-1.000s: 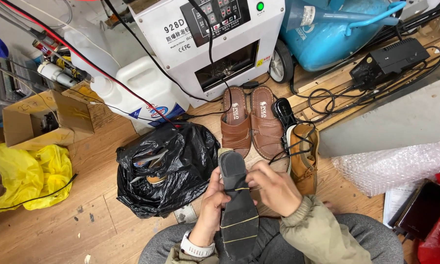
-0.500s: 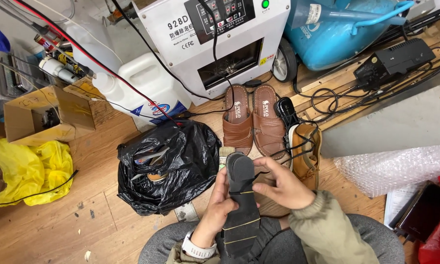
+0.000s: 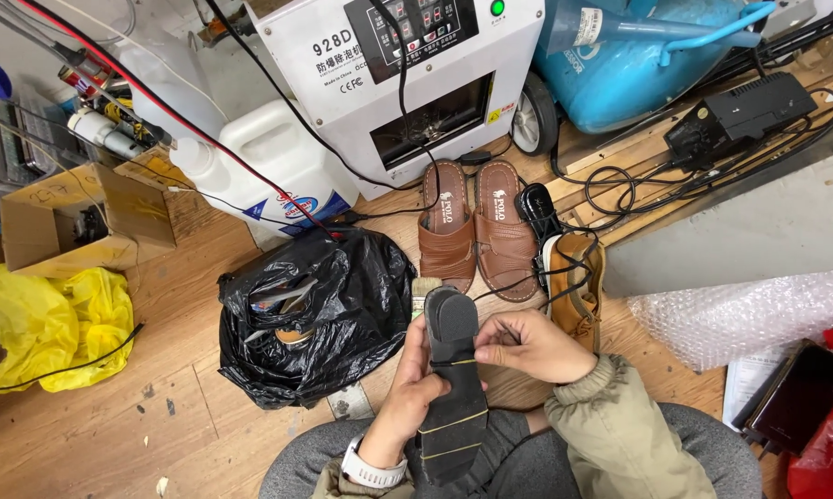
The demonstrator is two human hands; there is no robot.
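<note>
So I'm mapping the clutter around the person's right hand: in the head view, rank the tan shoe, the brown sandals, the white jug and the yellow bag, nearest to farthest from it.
From the right hand:
1. Tan shoe, just above it, by the fingers.
2. Brown sandals, farther up, side by side.
3. White jug, up and left, beside the white machine.
4. Yellow bag, at the far left on the wooden floor.

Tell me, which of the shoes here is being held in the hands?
The black shoe, sole up, gripped by the left hand and right hand. The brown sandals and tan shoe lie on the floor.
</note>
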